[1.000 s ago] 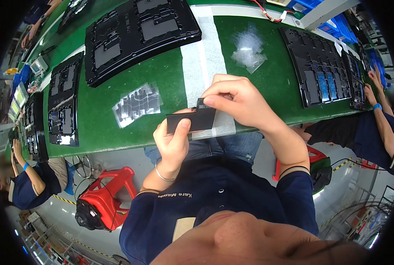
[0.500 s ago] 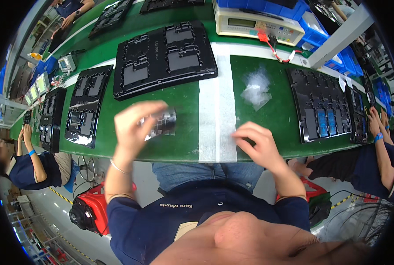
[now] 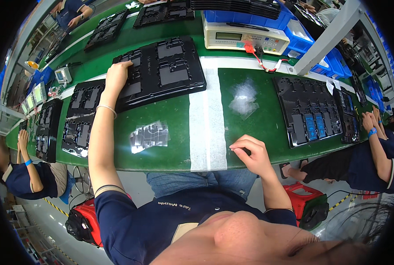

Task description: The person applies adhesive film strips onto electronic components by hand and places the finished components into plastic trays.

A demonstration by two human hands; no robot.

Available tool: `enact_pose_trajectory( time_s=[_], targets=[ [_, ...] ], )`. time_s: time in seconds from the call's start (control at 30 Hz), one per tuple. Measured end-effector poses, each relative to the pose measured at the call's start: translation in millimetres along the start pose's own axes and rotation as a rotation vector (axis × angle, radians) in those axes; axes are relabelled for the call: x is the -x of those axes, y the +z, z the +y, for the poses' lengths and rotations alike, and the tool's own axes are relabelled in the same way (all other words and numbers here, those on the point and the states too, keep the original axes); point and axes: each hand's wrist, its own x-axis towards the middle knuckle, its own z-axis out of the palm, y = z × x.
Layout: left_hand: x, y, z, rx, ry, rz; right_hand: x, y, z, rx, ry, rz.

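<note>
My left hand (image 3: 117,77) reaches across to the left part of a large black moulded tray (image 3: 186,90), which holds flat dark grey pieces in its pockets. The fingers are bent together at the upper left pocket; what they grip, if anything, is hidden. My right hand (image 3: 253,155) hovers near the table's front edge, right of a white strip (image 3: 207,115). Its thumb and fingertips are pinched together, and anything between them is too small to make out. Between my arms lies a pile of shiny silver-and-dark film sheets (image 3: 149,137). Clear film pieces (image 3: 244,99) lie beyond my right hand.
More black trays stand left (image 3: 80,117) and right (image 3: 309,115) on the green table (image 3: 175,157). A cream meter (image 3: 245,42) with red leads is at the back, beside blue bins (image 3: 300,35) and a grey post (image 3: 329,39). People sit working on both sides.
My left hand has moved from above the silver film pile forward to the large tray, uncovering the pile. My right hand stays pinched near the white strip. The view has shifted slightly.
</note>
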Motion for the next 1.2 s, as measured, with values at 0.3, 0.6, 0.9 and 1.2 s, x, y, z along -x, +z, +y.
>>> enact_pose_trajectory(
  time_s=[0.3,0.6,0.9,1.2],
  targets=[
    [26.5,-96.0,130.4,0.908,0.125,0.028,-11.5,-1.6,-9.7,-0.063,-0.04,-0.026],
    [62.6,-177.1,228.7,2.233,0.36,-0.198,-54.6,-13.6,-137.9,-0.83,-0.465,-0.343],
    [84.6,-224.1,207.6,2.461,0.693,-0.295,-27.2,-29.6,-165.8,-0.949,-0.423,-0.296],
    [130.3,-258.2,227.5,1.897,0.875,1.055,7.2,-30.0,-209.2,-0.71,-1.222,0.328]
  ],
)
